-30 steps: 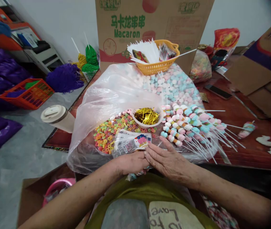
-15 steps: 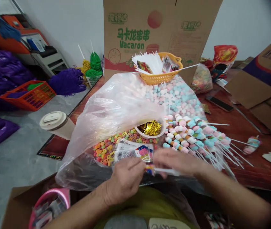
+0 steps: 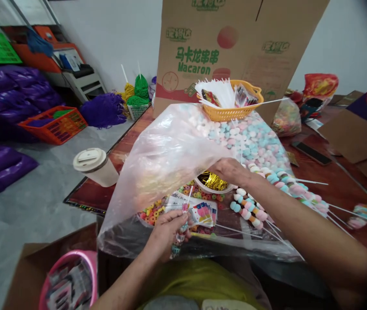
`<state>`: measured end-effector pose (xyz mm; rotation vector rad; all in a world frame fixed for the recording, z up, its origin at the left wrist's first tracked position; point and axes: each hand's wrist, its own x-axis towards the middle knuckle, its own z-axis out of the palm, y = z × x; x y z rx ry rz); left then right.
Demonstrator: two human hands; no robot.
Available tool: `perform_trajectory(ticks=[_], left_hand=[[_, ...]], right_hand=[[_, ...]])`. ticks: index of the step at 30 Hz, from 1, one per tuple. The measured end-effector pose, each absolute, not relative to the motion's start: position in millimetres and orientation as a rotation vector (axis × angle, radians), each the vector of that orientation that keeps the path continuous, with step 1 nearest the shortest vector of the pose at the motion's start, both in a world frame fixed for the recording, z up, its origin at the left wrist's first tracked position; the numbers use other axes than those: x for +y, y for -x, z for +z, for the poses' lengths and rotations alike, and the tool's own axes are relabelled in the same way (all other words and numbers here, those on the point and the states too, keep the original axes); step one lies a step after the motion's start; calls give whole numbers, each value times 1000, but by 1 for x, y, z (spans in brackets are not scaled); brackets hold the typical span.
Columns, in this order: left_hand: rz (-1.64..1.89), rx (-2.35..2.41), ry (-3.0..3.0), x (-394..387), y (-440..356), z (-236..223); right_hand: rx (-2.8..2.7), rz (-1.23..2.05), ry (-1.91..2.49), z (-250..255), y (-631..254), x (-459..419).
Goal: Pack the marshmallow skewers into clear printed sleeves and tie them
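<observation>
My left hand (image 3: 170, 230) is closed around a marshmallow skewer in a clear printed wrapper (image 3: 181, 232), its white stick pointing up. My right hand (image 3: 228, 170) reaches over a white bowl (image 3: 207, 189) of gold twist ties (image 3: 215, 180). Its fingers are bent together at the ties, their tips mostly hidden, and what they hold cannot be made out. Printed clear bags (image 3: 203, 213) lie fanned beyond my left hand, over colourful ring candies (image 3: 151, 213). Unwrapped marshmallow skewers (image 3: 248, 209) lie to the right, partly behind my right forearm.
A big clear plastic bag (image 3: 157, 150) covers loose marshmallows (image 3: 257, 137). Behind it stand a yellow basket (image 3: 228, 114) with white sticks and a large cardboard box (image 3: 196, 92). A lidded cup (image 3: 96, 165) stands left, a phone (image 3: 312, 153) lies right. A pink tub (image 3: 94, 267) sits below left.
My hands have parted from near the bags. My right hand has moved up to the bowl; my left hand has kept the wrapped skewer and turned it upright. The view has shifted.
</observation>
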<state>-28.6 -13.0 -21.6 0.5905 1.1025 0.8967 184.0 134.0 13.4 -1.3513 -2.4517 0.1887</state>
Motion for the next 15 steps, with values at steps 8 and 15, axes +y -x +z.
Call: perform_trajectory(ticks=[8, 15], left_hand=[[932, 968, -613, -18, 15, -8], [953, 876, -575, -27, 9, 0]], right_hand=[[-2186, 291, 1314, 17, -175, 36], [-1457, 1275, 1260, -8, -138, -30]])
